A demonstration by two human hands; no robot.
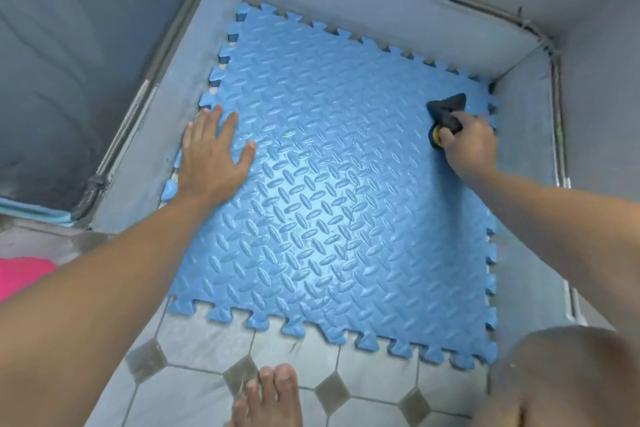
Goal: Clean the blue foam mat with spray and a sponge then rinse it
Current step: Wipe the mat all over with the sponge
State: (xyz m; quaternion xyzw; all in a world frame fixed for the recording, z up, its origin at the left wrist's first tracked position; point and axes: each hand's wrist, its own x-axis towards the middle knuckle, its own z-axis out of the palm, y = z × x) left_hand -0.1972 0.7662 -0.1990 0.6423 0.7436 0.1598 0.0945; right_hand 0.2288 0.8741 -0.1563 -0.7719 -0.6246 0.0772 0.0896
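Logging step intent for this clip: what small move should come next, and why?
Probably drag the sponge across the blue foam mat toward its middle: the right hand grips it at the far right corner, while the left hand lies flat, steadying the left edge.

Blue diamond-textured foam mat [329, 201], puzzle-tooth edges, lies flat between grey walls [346, 7], with its near edge on the pale tiled floor [294, 350]. Left hand [211, 156] is flat with fingers spread, near the mat's left edge. Right hand [467, 146] grips a dark sponge with yellow layer [446, 111], near the far right corner.
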